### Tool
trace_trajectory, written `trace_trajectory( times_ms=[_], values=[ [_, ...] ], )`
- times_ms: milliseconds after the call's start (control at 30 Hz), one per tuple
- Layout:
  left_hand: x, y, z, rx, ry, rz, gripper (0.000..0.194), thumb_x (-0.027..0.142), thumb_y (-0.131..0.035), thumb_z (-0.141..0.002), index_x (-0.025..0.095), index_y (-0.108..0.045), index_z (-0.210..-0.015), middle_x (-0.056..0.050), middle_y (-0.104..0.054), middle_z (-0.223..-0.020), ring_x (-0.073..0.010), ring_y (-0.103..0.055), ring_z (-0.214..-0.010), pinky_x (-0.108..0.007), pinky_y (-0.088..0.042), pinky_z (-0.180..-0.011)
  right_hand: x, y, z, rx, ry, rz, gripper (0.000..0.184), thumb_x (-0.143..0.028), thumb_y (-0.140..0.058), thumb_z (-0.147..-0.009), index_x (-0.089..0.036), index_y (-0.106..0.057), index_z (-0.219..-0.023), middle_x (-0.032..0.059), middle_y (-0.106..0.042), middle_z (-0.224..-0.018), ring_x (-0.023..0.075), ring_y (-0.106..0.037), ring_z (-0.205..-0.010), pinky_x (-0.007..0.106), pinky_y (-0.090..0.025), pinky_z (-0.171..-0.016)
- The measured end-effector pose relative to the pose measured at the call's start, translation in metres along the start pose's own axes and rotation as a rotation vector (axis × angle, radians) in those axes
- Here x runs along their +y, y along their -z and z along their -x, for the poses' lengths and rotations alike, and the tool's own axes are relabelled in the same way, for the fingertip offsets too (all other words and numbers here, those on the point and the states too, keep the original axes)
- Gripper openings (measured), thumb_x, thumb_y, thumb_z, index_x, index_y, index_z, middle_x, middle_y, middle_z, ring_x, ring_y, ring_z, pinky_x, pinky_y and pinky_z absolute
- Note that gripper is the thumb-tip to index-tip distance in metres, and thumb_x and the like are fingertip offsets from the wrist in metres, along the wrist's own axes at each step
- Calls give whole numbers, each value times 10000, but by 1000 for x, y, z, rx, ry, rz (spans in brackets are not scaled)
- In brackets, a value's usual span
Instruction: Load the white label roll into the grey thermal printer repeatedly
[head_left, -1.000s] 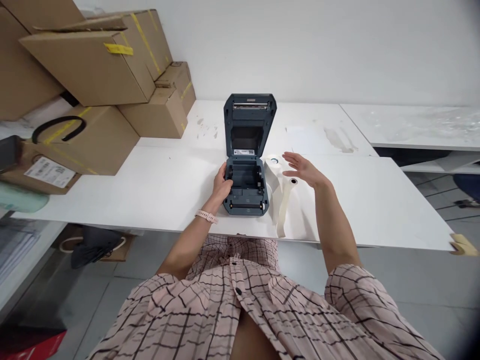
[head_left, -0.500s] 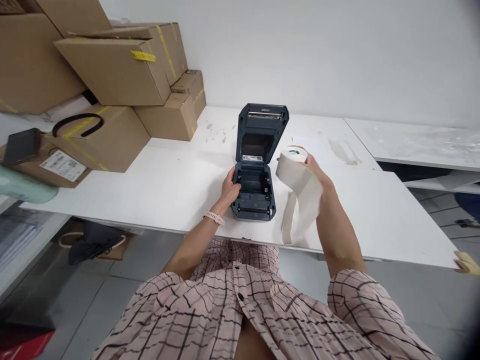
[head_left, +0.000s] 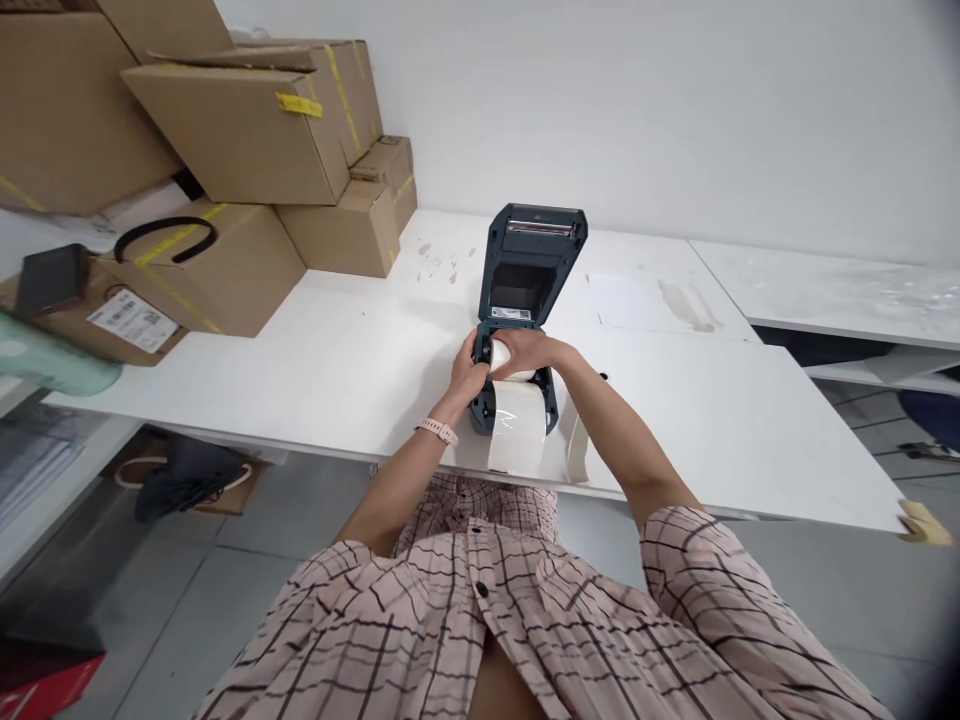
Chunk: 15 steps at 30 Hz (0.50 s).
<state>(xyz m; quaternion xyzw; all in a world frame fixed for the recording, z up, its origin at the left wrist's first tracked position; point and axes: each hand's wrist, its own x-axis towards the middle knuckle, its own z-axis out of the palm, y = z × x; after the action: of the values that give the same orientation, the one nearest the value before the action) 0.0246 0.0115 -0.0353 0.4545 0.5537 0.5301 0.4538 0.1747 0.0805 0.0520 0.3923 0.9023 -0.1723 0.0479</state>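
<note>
A dark label printer [head_left: 531, 260] stands on the white table with its lid raised. My right hand [head_left: 525, 350] is closed around a white label roll [head_left: 500, 354], which sits in the printer's open bay, partly hidden by my fingers. From the roll a loose strip of labels [head_left: 517, 428] runs over the printer's front towards the table edge. My left hand [head_left: 469, 372] grips the printer's left side, thumb over the rim beside the roll. To the right of the printer lies a separate curled strip of backing paper [head_left: 577, 450].
Cardboard boxes [head_left: 240, 130] are stacked at the left, with a black band [head_left: 165, 240] and a dark flat object [head_left: 52, 280] on the lower ones. A mint-green cylinder [head_left: 56, 358] lies at the left edge. A white sheet [head_left: 622, 300] lies behind my right arm.
My right hand has moved left, carrying the label roll from beside the printer into its bay. The strip now hangs over the printer's front. My left hand stays at the printer's side.
</note>
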Motion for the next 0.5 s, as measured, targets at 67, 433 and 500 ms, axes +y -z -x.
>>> trace_trajectory(
  times_ms=[67, 433, 500],
  values=[
    [0, 0, 0, -2, -3, 19, 956, 22, -542, -658, 191, -405, -1589, -86, -463, -1650, -276, -430, -1532, -424, -354, -1277, -2, -7, 9, 31, -7, 7, 692, -511, -765, -830, -183, -579, -1411, 179, -678, -1400, 425, -653, -1266, 527, -550, -1003],
    [13, 0, 11, -6, -6, 56, 914, 54, -568, -681, 195, -429, -1572, -87, -450, -1658, -297, -409, -1541, -447, -335, -1289, -44, -91, 113, 441, 167, -143, 460, -463, -469, -1071, -260, -586, -1467, 103, -508, -1617, 315, -448, -1529, 605, -376, -1254],
    [12, 1, 12, -18, 4, 75, 908, 73, -574, -698, 210, -414, -1582, -82, -427, -1674, -299, -408, -1541, -455, -343, -1284, -47, -96, 114, 463, 141, -112, 459, -456, -441, -1083, -262, -583, -1474, 87, -487, -1632, 301, -418, -1548, 602, -341, -1277]
  ],
)
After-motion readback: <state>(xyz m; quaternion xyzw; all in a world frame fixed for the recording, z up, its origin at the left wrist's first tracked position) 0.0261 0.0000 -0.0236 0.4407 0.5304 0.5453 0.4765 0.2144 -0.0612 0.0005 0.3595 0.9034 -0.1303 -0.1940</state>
